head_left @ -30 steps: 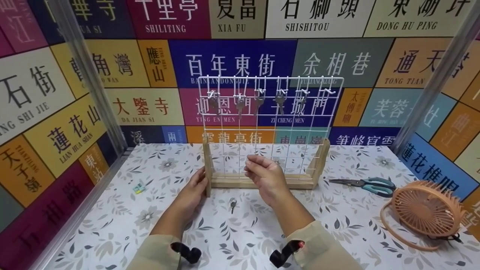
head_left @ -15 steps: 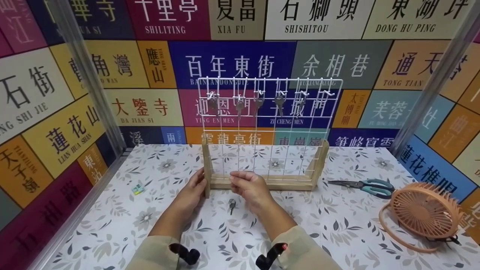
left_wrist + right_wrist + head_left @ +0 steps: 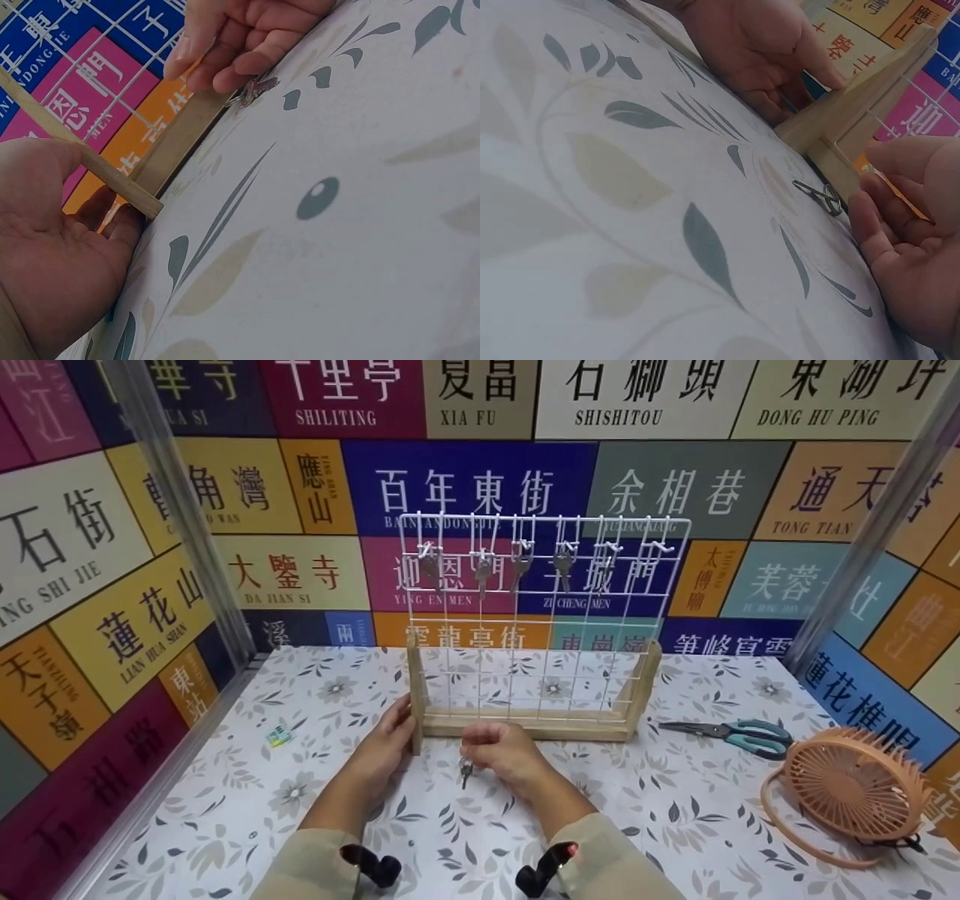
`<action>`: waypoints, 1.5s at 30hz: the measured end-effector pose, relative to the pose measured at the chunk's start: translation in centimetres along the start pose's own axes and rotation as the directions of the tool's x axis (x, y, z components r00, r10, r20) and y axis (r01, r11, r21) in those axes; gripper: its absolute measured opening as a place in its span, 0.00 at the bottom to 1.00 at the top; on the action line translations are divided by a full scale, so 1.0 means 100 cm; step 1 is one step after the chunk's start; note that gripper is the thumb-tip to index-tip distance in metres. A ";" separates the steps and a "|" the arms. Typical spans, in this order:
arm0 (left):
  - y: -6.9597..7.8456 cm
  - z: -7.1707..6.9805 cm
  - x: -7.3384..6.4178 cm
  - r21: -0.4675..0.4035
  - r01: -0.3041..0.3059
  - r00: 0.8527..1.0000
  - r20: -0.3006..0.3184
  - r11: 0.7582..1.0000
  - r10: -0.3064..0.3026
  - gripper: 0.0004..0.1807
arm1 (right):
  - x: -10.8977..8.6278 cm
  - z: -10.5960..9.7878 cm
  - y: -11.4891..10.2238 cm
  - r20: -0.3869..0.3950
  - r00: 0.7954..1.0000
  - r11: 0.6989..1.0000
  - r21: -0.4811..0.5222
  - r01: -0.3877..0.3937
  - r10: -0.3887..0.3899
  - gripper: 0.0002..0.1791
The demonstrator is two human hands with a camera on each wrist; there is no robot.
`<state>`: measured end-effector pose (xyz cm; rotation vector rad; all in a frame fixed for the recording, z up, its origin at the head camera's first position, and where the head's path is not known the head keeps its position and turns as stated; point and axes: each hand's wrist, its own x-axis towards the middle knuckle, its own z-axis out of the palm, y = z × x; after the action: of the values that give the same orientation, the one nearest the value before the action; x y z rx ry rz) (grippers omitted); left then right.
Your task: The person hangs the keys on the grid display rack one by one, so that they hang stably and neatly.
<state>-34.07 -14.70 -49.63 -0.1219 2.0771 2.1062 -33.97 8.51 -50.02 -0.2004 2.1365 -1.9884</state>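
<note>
A white wire grid rack with a wooden stand (image 3: 525, 727) stands upright on the table. Several keys (image 3: 484, 566) hang from hooks along its upper part; the rightmost hook (image 3: 656, 546) carries none. My left hand (image 3: 386, 742) grips the stand's left wooden upright (image 3: 112, 180), thumb on one side and fingers on the other. A loose key with a ring (image 3: 466, 771) lies on the table before the stand. Right over its ring end is my right hand (image 3: 506, 754), fingers loosely bent. In the right wrist view a gap separates those fingertips from the key ring (image 3: 823, 196).
Pliers with teal handles (image 3: 750, 735) lie to the right, beside an orange fan (image 3: 855, 784). A small green and yellow packet (image 3: 278, 735) is on the left of the flower-patterned table (image 3: 225, 810). Walls with printed signs surround the back and sides.
My right hand has come down and left from in front of the grid to the loose key. My left hand stays on the upright, and the key has not moved.
</note>
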 end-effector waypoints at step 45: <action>-0.002 -0.001 0.002 -0.020 0.016 1.000 0.005 1.000 -0.016 0.27 | -0.022 -0.008 -0.072 -0.050 0.969 0.964 0.098 0.246 -0.243 0.12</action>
<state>-34.25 -14.74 -49.87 -0.1347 2.0456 2.1166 -32.35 9.23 -42.70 -0.4323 2.1119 -2.2484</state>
